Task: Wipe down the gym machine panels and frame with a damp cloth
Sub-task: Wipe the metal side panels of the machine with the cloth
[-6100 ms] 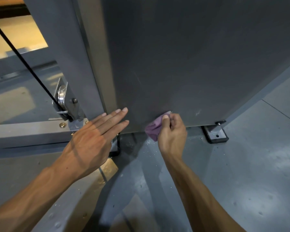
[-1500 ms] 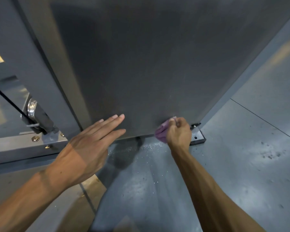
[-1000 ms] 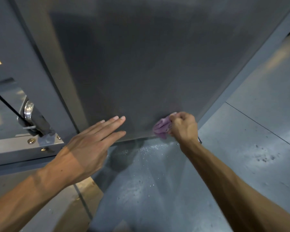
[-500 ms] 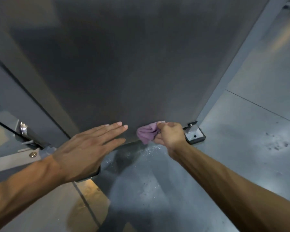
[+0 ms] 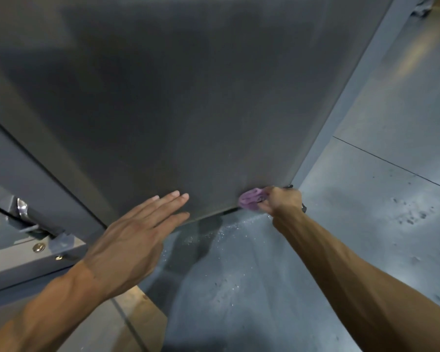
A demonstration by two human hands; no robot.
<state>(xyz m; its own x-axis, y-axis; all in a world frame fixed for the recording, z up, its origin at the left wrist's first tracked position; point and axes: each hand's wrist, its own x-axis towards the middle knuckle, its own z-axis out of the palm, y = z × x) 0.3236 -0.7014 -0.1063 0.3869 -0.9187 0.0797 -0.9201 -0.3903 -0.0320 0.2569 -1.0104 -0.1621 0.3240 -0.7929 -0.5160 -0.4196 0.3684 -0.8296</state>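
Cloth (image 5: 250,202) in purple sits bunched at the bottom edge of the big grey panel (image 5: 188,110), near its lower right corner, and I see my right hand (image 5: 280,203) clenched around it, pressing it against the panel's lower lip. My left hand (image 5: 135,237) lies flat with the fingers (image 5: 173,199) straight and together, their tips resting on the panel just above the same bottom edge, well to the left of the cloth; it grasps nothing. Left of the panel I see a grey upright post of the frame (image 5: 36,179), and beside its foot a shiny metal pulley bracket (image 5: 23,209) with a brass bolt (image 5: 38,247) below it. Under the panel the grey floor (image 5: 366,224) carries a scatter of small wet specks (image 5: 221,232), just below the cloth.
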